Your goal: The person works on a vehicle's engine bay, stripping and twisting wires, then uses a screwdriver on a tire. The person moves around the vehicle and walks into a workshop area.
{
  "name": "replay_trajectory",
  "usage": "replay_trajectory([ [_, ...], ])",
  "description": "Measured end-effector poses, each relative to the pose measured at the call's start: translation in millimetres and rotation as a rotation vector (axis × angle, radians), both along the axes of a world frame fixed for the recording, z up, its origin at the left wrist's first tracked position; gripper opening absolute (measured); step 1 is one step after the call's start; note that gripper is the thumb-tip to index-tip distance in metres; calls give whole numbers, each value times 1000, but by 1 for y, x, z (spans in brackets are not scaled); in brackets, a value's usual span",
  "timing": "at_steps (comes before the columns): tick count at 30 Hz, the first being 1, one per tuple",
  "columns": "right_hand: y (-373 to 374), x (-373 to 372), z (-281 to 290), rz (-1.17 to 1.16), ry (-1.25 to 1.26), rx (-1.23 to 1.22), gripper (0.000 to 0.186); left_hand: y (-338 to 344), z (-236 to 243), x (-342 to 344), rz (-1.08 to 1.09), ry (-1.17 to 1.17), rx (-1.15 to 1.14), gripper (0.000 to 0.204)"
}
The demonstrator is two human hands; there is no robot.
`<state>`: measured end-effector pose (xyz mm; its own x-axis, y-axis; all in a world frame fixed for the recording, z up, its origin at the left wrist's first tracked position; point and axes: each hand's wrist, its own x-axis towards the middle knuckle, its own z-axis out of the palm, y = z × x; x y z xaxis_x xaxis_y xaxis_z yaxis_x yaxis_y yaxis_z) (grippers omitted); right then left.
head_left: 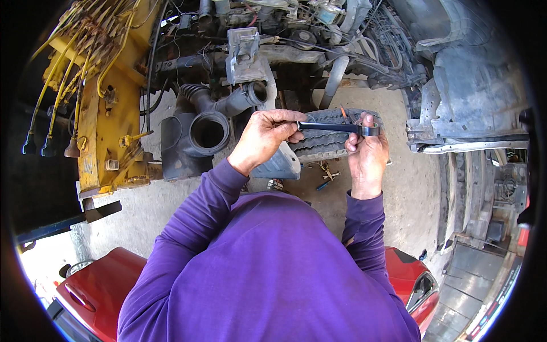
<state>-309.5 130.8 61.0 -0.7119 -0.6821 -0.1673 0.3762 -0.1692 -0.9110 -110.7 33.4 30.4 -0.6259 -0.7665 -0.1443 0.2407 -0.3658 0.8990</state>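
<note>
Stretched between my two hands is a black tape [330, 127]. Its roll [371, 130] sits in my right hand [367, 157], with the fingers curled round it. The free end of the strip is pinched in the fingers of my left hand [265, 137]. Below the strip lies a dark tyre [319, 142] with a ribbed tread. Left of my left hand is a black plastic air duct [208, 133] with a round open mouth and a ribbed hose. A grey panel [279, 165] shows just under my left hand.
Yellow machinery [111, 131] with levers and cables stands at the left. Ahead are a dirty vehicle frame and engine parts [285, 54]. A grey body panel [478, 97] juts in at the right. Several tools [326, 178] lie on the concrete floor [413, 194]. A red car [108, 288] is behind.
</note>
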Motion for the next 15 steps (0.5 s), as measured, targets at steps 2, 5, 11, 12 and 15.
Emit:
replay_trajectory([
  [2, -1, 1, -3, 8, -4, 12, 32, -2, -6, -2, -17, 11, -33, 20],
  [5, -3, 7, -5, 21, -21, 24, 33, -4, -13, -4, -56, 18, -117, 20],
  [11, -4, 11, -1, 13, -5, 34, 31, -1, -6, -4, -42, 58, 35, 21],
  [12, -5, 12, -1, 11, -2, 37, 30, -2, -10, -5, -50, 74, 35, 21],
  [15, -7, 17, -3, 46, 0, 29, 30, -2, -14, -7, -67, 79, -22, 23],
])
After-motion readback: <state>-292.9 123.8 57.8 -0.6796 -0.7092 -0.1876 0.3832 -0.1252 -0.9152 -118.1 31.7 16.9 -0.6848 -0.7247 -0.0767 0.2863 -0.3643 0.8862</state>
